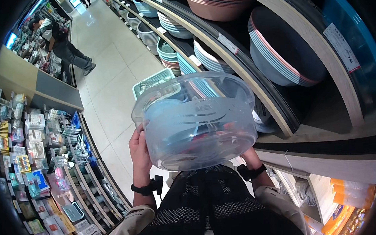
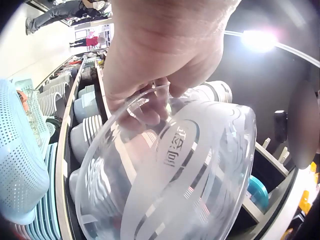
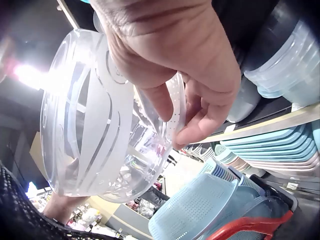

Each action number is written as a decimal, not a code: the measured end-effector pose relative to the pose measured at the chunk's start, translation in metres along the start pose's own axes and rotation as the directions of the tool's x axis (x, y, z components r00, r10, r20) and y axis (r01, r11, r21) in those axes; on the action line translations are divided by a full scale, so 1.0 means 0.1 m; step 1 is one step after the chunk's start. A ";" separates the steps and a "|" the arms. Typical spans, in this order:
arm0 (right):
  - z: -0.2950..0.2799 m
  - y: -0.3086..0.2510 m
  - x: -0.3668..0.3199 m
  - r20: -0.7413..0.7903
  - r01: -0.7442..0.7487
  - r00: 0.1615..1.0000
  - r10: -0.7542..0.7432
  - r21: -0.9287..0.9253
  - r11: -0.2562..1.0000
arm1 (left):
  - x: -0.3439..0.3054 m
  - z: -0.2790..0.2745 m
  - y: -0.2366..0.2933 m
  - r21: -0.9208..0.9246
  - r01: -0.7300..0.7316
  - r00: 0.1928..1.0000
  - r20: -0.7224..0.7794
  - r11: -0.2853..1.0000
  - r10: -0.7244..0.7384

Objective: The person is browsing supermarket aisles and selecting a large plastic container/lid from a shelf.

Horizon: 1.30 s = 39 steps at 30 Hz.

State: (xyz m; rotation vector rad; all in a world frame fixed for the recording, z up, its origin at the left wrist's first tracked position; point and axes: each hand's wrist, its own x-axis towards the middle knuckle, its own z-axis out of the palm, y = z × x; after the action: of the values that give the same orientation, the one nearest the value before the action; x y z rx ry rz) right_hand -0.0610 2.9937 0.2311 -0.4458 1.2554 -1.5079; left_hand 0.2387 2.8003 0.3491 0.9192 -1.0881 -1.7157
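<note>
A clear plastic basin (image 1: 202, 134) with a frosted wave band is held tilted before the person's chest. At its left side, the left hand (image 1: 139, 150) grips the rim; in the left wrist view its fingers (image 2: 142, 112) curl over that edge. On the opposite side the right hand (image 3: 175, 65) pinches the rim between thumb and fingers, mostly hidden behind the basin in the head view. Lettering (image 2: 175, 145) shows on the basin wall. Below it, a light blue perforated basket (image 3: 192, 205) lies by a red handle (image 3: 252, 225).
Shelves on the right carry stacked grey basins (image 1: 278, 51) and pink basins (image 1: 217, 3). A pale green basket (image 1: 153, 81) is on the aisle floor (image 1: 103, 66). Packaged goods (image 1: 37, 150) fill the left shelving. Another person (image 1: 65, 47) bends at the far left shelf.
</note>
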 end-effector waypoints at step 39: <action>0.04 -0.16 -0.25 -0.137 -0.079 0.989 0.064 -0.107 0.991 | -0.25 0.05 0.07 0.171 0.009 0.951 0.303 0.985 -0.061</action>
State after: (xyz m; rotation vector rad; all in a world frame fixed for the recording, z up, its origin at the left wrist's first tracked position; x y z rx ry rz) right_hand -0.0568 3.0116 0.2549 -0.3739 1.4510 -1.4303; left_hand 0.2450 2.8235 0.3601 0.7920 -1.4470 -1.8598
